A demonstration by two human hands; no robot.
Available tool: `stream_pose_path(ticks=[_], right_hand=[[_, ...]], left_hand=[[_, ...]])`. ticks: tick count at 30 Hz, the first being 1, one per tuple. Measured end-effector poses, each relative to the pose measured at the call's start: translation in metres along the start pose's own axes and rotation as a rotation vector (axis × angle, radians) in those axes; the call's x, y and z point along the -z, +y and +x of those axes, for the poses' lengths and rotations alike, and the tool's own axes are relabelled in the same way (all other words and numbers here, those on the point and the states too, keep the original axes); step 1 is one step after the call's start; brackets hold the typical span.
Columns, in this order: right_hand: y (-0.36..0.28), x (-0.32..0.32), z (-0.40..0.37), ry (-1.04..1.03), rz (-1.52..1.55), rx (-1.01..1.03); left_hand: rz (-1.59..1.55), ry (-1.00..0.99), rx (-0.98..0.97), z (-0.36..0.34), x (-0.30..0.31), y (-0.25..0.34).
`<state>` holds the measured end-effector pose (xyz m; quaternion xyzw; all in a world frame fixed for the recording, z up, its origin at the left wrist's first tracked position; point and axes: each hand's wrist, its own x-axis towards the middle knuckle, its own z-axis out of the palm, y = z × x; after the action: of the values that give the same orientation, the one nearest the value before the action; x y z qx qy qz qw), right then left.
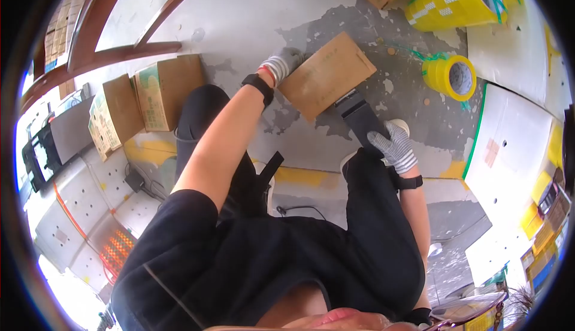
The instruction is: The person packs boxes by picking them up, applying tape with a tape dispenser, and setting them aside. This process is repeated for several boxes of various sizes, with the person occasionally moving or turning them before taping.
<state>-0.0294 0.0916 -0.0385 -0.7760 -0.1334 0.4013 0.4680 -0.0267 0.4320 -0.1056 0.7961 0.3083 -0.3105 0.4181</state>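
A small brown cardboard box (329,74) lies tilted at an angle above the worn floor in front of me. My left hand (286,62), in a grey-and-white striped glove, is closed at the box's left edge, its fingertips partly hidden. My right hand (392,146), gloved the same way, is wrapped round a long flat black tool (361,117). The tool has a narrow metallic strip at its far end, which meets the box's lower right edge; I cannot make out its exact kind.
A yellow tape roll (449,77) stands to the right, with larger yellow rolls (456,1) behind it. Opened cardboard cartons (171,91) sit at left beneath a brown wooden frame (90,22). White panels (509,133) border the right side. My knees flank the work area.
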Motion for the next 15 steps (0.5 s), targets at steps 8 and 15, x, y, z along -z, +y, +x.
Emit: stream_pose_path(ticks=[8, 15], right_hand=[[0.007, 0.005, 0.005, 0.008, -0.073, -0.091], [-0.023, 0.012, 0.001, 0.030, -0.207, -0.118]], left_hand=[[0.222, 0.298, -0.148, -0.018, 0.010, 0.015], [0.606, 0.629, -0.494, -0.078, -0.061, 0.067]])
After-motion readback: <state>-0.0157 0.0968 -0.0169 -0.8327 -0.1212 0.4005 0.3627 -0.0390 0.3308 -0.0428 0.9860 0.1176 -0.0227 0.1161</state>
